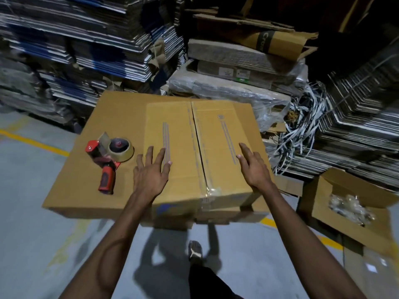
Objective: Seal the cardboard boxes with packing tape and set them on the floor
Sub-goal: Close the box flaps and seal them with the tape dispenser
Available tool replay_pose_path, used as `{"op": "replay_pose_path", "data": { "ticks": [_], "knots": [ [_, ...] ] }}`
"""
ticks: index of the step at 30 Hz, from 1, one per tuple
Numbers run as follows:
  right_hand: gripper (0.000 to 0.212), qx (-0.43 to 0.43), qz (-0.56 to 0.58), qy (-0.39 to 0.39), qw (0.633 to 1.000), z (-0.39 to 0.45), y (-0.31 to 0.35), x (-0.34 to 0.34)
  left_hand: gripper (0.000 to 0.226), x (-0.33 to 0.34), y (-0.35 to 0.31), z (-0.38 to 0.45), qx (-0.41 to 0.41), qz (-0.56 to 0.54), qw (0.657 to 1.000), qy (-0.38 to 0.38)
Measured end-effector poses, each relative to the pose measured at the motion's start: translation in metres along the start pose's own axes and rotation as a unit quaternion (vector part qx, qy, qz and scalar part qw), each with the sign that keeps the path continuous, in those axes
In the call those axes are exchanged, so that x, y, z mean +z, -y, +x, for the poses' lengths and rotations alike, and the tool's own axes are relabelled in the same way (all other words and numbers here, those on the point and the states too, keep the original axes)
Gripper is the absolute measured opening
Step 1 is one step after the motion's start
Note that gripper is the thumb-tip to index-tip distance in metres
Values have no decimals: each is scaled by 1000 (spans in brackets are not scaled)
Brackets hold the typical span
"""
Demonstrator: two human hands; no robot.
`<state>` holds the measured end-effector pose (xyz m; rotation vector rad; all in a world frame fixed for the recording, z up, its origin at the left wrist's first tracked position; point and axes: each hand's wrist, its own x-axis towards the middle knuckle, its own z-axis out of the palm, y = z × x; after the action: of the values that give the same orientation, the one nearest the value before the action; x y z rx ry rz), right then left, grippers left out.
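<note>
Hands spread flat, fingers wide, holding nothing: left hand (151,172) and right hand (252,167) rest on a closed cardboard box (203,152) atop a larger carton (86,190). Tape dispenser (109,157) lies beside it. Box looks stiff, possibly light; grip both sides.

Tape dispenser (108,158) left of the box (205,147), both atop a larger carton (86,190); open carton (349,210) right.

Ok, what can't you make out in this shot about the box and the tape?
Head view:
- Cardboard box: contents hidden by closed flaps; far-end tape unclear.
- Tape dispenser: its blade faces away.
- Left hand, right hand: touching or hovering over the flaps, unclear.
- Label print: too small.
</note>
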<state>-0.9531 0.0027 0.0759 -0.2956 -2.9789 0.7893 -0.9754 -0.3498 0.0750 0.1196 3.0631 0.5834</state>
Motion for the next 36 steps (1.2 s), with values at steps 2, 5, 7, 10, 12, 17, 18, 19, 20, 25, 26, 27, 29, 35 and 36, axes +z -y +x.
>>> {"op": "replay_pose_path", "data": {
  "ticks": [2,5,7,10,12,17,18,19,20,25,26,27,29,35,36],
  "knots": [
    [55,10,-18,-12,1000,-35,-3,1,61,1,4,-40,13,-14,1000,-2],
    [57,8,-17,-44,999,-79,-5,7,64,4,5,-88,26,-22,999,-14],
    [56,22,13,-58,998,-103,-3,13,64,10,3,-112,16,-26,999,-21],
    [56,45,36,-80,995,-124,3,15,60,22,-6,-142,-34,-46,996,-64],
    [56,55,42,-81,994,-133,6,15,62,30,-18,-165,-64,-92,989,-99],
    [60,84,36,-91,992,-152,16,18,61,44,-52,-197,-102,-299,948,-50],
    [61,89,32,-95,991,-160,19,20,67,44,-58,-197,-95,-353,930,-19],
    [62,93,29,-100,990,-168,22,23,76,45,-63,-196,-80,-390,917,13],
    [63,98,30,-102,990,-176,26,25,85,45,-67,-193,-58,-404,912,36],
    [65,92,40,-90,991,-213,45,39,125,54,-74,-172,-35,-461,878,122],
    [65,82,39,-86,992,-219,51,41,128,53,-72,-164,-40,-471,871,134],
    [66,74,44,-77,993,-225,57,45,128,51,-70,-157,-40,-463,875,137],
    [70,67,68,-51,994,-235,71,51,127,49,-60,-143,-34,-428,894,126],
    [86,22,130,10,991,-247,96,66,72,50,-50,-165,-86,-445,891,11],
    [87,16,138,15,990,-248,99,67,62,52,-51,-174,-86,-474,876,-5]
  ]
}}
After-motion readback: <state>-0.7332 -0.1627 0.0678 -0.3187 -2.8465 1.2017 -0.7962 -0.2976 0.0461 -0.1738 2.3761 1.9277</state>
